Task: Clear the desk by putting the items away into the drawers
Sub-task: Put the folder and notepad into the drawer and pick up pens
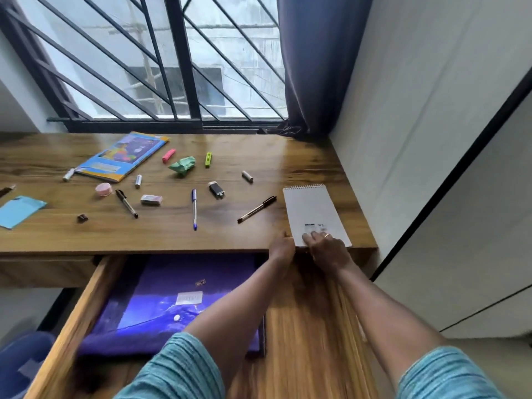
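Little looks done: the pulled-out wooden drawer [72, 309] shows only a purple plastic folder [172, 286], while the wooden counter [273, 159] carries, from the left, a light blue paper sheet [20, 210], a blue-and-yellow picture booklet [123, 155], a crumpled green paper [182, 167], a black capped pen [257, 209] and other small bits. Rightmost, the white spiral-bound notepad [313, 211] lies at the counter's near edge. The left hand [282, 248] curls at its corner, grip unclear, the right hand [328, 250] bends its fingers [312, 236] over its edge, holding it, and nothing seems to block the drawer.

head view, high, facing down over desk [161, 237], near
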Demonstrator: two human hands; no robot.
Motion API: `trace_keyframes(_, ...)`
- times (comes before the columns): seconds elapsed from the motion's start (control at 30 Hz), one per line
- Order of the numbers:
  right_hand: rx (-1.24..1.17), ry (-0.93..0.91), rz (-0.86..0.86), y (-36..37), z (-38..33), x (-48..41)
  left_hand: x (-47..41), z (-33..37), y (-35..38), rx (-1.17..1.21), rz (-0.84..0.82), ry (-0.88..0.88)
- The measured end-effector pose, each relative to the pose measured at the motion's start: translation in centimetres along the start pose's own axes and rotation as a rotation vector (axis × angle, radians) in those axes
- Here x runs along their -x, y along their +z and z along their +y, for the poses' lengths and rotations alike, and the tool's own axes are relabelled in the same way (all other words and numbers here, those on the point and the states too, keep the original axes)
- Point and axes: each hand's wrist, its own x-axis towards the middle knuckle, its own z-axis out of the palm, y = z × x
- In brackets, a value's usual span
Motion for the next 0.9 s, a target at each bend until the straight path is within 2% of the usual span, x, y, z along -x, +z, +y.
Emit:
trace_keyframes(0.1,0.038,-0.047,0.198,-1.9,0.2,0.6,-0.5,-0.4,-0.2,0.089,0.034,-0.030)
trace_keyframes(0.17,-0.004,-0.016,0.400,-3.2,0.3,0.7,-0.4,-0.4,-0.1,0.211,-0.004,-0.072)
trace_keyframes(0.27,-0.172,0.081,0.592,-5.7,0.5,-0.4,-0.8,-0.4,0.0,0.335,-0.026,-0.122)
trace_keyframes(0.37,-0.542,0.327,0.703,-8.4,0.5,-1.4,-0.4,0.7,0.1,0.374,-0.070,-0.106)
trace_keyframes(0.53,-1.153,0.703,0.656,-8.6,1.7,-1.4,0.9,4.0,-0.5,0.535,-0.106,-0.141)
trace_keyframes(0.6,-1.388,0.759,0.632,-8.0,1.5,-0.5,1.5,4.8,-1.0,0.668,-0.094,-0.142)
trace_keyframes(0.67,-1.742,0.751,0.611,-7.6,0.9,0.7,1.8,4.7,-1.3,0.782,-0.057,-0.120)
trace_keyframes(0.73,-2.010,0.770,0.508,-6.9,0.7,1.8,2.0,4.2,-1.7,0.801,-0.005,-0.061)
trace_keyframes(0.8,-2.011,0.772,0.346,-5.5,0.7,2.7,2.4,3.0,-2.2,0.746,0.050,-0.014)
trace_keyframes(0.9,-1.849,0.747,0.153,-3.5,-0.3,4.2,3.0,1.2,-2.9,0.698,0.076,-0.013)
